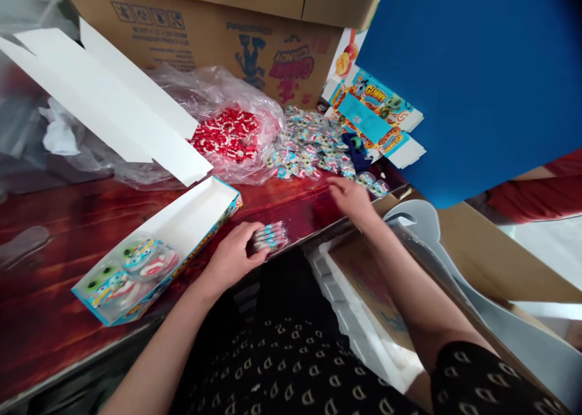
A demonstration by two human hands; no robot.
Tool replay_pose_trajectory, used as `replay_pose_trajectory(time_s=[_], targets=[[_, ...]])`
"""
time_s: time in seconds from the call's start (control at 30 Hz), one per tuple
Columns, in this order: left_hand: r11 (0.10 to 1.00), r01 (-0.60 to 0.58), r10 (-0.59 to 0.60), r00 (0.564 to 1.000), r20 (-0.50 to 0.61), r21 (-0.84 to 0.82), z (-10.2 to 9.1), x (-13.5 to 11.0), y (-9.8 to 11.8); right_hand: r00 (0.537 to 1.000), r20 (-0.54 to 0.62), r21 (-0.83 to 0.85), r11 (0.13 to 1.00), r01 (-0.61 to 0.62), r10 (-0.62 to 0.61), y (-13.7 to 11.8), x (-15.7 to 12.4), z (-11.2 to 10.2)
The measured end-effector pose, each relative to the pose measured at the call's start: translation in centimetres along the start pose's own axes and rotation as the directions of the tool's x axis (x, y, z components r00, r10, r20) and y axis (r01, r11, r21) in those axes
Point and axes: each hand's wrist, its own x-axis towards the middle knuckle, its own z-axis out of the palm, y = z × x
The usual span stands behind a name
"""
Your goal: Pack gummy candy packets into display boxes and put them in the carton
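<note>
My left hand [239, 248] is closed around a row of small wrapped gummy packets [271, 236], standing side by side on the dark red wooden table near its front edge. To its left lies an open display box [195, 221], white inside with a blue printed edge, holding several packaged gummies [145, 260] at its near end. Over the table at the right, my right hand [350, 199] has its fingers curled together; whether anything is in them is hidden. Just beyond it spreads a pile of wrapped gummy packets [309, 139].
A clear plastic bag holds loose red and white gummies [230, 133]. Behind stands a large cardboard carton [204, 45]. A flattened printed box [370, 111] lies beside a blue panel [473, 81]. An open carton [468, 239] with grey sheeting stands below right.
</note>
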Motion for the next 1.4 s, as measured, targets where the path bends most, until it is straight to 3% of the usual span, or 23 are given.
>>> replay_pose_trajectory(time_s=[0.1, 0.17, 0.27, 0.37, 0.5, 0.6, 0.7, 0.87, 1.03, 1.2, 1.27, 1.4], targets=[[1.0, -0.003, 0.004, 1.0, -0.009, 0.006, 0.1, -0.1, -0.1, 0.961, -0.05, -0.394, 0.878, -0.27, 0.273, 4.8, 3.2, -3.1], [1.0, -0.01, 0.01, 1.0, -0.016, 0.009, 0.1, -0.1, -0.1, 0.916, -0.033, -0.482, 0.796, -0.365, 0.4, 6.9, 4.5, -4.0], [1.0, -0.014, 0.014, 1.0, -0.02, 0.008, 0.2, -0.2, -0.1, 0.895, 0.027, -0.498, 0.782, -0.374, 0.445, 7.8, 4.9, -3.4], [1.0, -0.011, 0.011, 1.0, -0.013, 0.009, 0.2, -0.2, -0.1, 0.92, 0.05, -0.501, 0.807, -0.313, 0.388, 6.8, 4.3, -2.0], [1.0, 0.008, -0.008, 1.0, 0.004, 0.007, 0.2, -0.2, 0.1, 0.971, 0.095, -0.488, 0.861, -0.146, 0.219, 4.1, 3.8, 0.3], [1.0, 0.01, -0.01, 1.0, 0.009, 0.007, 0.1, -0.3, 0.2, 0.976, 0.183, -0.418, 0.908, -0.032, 0.119, 2.1, 4.1, 2.1], [1.0, 0.011, -0.011, 1.0, 0.015, 0.007, 0.1, -0.5, 0.4, 0.96, 0.279, -0.296, 0.953, 0.065, 0.021, 0.6, 4.8, 3.6], [1.0, 0.002, -0.002, 1.0, 0.012, -0.013, 0.3, -0.6, 0.3, 0.895, 0.429, -0.066, 0.984, 0.164, -0.12, -0.8, 5.0, 4.8], [1.0, -0.007, 0.007, 1.0, 0.014, -0.027, 0.5, -0.7, 0.0, 0.859, 0.503, -0.007, 0.993, 0.114, -0.095, -2.2, 4.6, 5.6], [0.999, -0.019, 0.019, 1.0, 0.008, -0.038, 0.5, -0.8, -0.1, 0.822, 0.532, 0.214, 0.972, 0.102, -0.203, -3.6, 4.8, 6.3], [0.999, -0.018, 0.018, 1.0, 0.011, -0.033, 0.5, -0.8, -0.1, 0.818, 0.519, 0.183, 0.967, 0.179, -0.249, -4.6, 4.6, 6.6], [1.0, -0.027, 0.027, 0.999, 0.017, -0.011, 0.5, -0.7, -0.1, 0.837, 0.483, -0.034, 0.949, 0.314, -0.259, -7.3, 3.9, 7.5]])
